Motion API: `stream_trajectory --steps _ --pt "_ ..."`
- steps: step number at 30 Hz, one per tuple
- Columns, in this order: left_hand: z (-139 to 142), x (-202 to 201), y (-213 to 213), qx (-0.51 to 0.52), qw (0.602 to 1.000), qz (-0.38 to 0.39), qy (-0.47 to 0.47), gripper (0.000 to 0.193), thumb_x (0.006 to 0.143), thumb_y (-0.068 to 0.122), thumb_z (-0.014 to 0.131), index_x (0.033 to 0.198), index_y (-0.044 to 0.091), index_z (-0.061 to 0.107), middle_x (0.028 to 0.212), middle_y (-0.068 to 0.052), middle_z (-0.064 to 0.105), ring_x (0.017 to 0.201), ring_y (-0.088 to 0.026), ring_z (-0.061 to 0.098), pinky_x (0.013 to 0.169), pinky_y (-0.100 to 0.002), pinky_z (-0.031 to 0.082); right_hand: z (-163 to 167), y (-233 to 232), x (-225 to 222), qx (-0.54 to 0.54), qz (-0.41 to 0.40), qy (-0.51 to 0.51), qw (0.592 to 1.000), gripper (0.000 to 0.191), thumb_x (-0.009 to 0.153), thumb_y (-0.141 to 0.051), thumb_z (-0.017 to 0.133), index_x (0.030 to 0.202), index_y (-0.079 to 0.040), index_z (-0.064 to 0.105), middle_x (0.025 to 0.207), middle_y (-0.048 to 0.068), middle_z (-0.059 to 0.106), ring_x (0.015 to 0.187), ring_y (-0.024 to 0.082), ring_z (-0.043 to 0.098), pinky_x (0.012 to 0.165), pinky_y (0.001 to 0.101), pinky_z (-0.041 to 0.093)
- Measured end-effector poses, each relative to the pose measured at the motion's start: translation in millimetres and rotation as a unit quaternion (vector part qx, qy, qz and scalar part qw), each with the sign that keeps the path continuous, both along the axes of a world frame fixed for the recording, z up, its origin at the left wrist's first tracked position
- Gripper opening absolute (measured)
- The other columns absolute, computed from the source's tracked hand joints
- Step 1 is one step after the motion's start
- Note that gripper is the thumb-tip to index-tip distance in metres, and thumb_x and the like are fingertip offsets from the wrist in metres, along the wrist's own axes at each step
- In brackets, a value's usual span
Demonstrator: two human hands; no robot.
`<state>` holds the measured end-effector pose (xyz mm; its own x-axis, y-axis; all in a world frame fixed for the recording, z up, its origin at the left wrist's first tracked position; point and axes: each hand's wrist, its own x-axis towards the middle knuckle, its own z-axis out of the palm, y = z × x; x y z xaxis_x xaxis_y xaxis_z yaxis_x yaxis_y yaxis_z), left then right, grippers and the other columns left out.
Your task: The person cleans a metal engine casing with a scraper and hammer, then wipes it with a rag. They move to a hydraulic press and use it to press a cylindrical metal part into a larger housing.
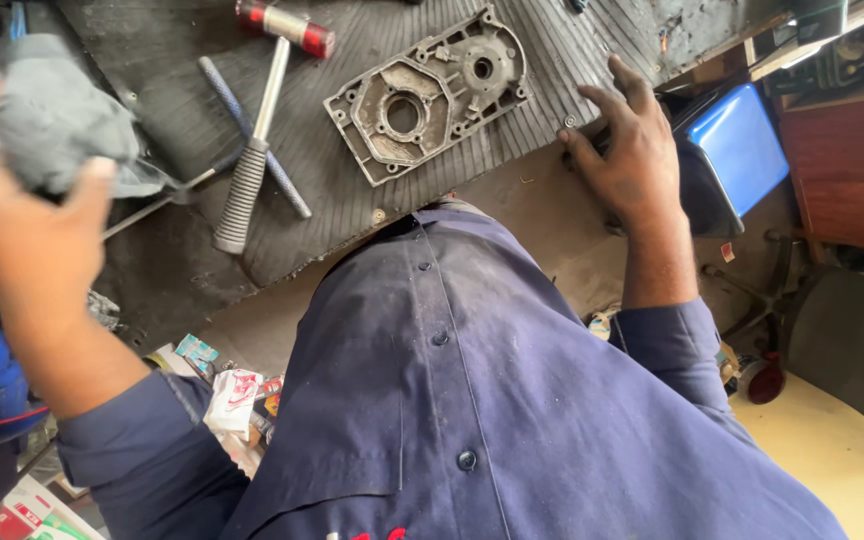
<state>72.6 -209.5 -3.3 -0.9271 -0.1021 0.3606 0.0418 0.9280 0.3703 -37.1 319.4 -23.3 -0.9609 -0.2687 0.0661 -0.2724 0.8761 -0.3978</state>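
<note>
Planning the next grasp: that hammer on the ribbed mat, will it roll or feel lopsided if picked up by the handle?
The hammer probably feels head-heavy: its red-ended cylindrical head sits at the far end of a thin metal shaft. Its round head and handle could roll, though the ribbed mat likely checks that. The textured handle should resist slipping. Neither the left hand, holding a grey rag, nor the right hand touches it.

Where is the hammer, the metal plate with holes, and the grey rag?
hammer [255, 150], head view, on its bare metal shaft.
metal plate with holes [430, 95], head view, on the flat part between its two big holes.
grey rag [52, 115], head view, on the bunched cloth in the left hand [27, 215].
</note>
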Motion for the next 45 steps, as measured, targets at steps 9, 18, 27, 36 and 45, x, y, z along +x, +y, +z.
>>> stream_trajectory --steps 9,18,27,36,45 --pt "-40.1 -34.6 91.0 -0.108 0.985 0.009 -0.136 0.032 0.104 0.043 0.079 0.108 0.012 0.074 0.105 -0.008 0.068 0.103 -0.031 0.066 0.103 -0.054 0.033 -0.9 -2.6 -34.1 -0.031 0.079 -0.024 0.996 0.057 0.091 -0.031 0.085 0.140 -0.011 0.065 0.149 0.010 0.058 0.140 0.034 0.052 0.118 0.0478 0.039" --pt "-32.9 -57.7 139.6 -0.234 0.946 0.043 -0.219 0.034 0.095 0.036 0.080 0.107 0.007 0.067 0.101 -0.012 0.068 0.091 -0.034 0.069 0.085 -0.050 0.048 -14.1 -3.0 -137.9 -0.011 0.373 -0.035 0.927 0.130 0.058 -0.048 0.096 0.161 -0.003 0.031 0.155 0.019 0.042 0.152 0.041 0.025 0.124 0.0574 0.017" --pt "8.3 -57.1 222.9 0.087 0.967 0.105 -0.214 0.034 0.123 0.033 0.061 0.110 0.001 0.062 0.092 -0.020 0.069 0.091 -0.042 0.067 0.076 -0.054 0.052 -35.3 15.5 -190.1 -0.035 0.466 -0.061 0.882 0.120 0.062 -0.040 0.098 0.160 -0.007 0.038 0.156 0.019 0.040 0.150 0.044 0.033 0.127 0.0520 0.029" --pt "1.2 -43.2 333.7 0.210 0.957 0.006 -0.199 0.031 0.104 0.027 0.063 0.119 0.002 0.055 0.081 -0.020 0.071 0.076 -0.042 0.071 0.064 -0.050 0.054 -88.9 34.6 -166.1 -0.343 0.399 -0.120 0.842 0.133 0.068 -0.028 0.101 0.163 -0.007 0.010 0.160 0.023 0.034 0.151 0.037 0.035 0.136 0.0489 0.028" --pt "-33.7 -41.1 352.9 0.137 0.981 -0.028 -0.133 0.024 0.101 0.019 0.066 0.117 0.002 0.060 0.085 -0.021 0.070 0.071 -0.043 0.067 0.063 -0.050 0.053 -107.4 35.5 -175.0 -0.370 0.437 -0.057 0.818 0.142 0.064 -0.030 0.109 0.158 -0.011 0.004 0.157 0.018 0.037 0.150 0.033 0.039 0.132 0.0493 0.003"
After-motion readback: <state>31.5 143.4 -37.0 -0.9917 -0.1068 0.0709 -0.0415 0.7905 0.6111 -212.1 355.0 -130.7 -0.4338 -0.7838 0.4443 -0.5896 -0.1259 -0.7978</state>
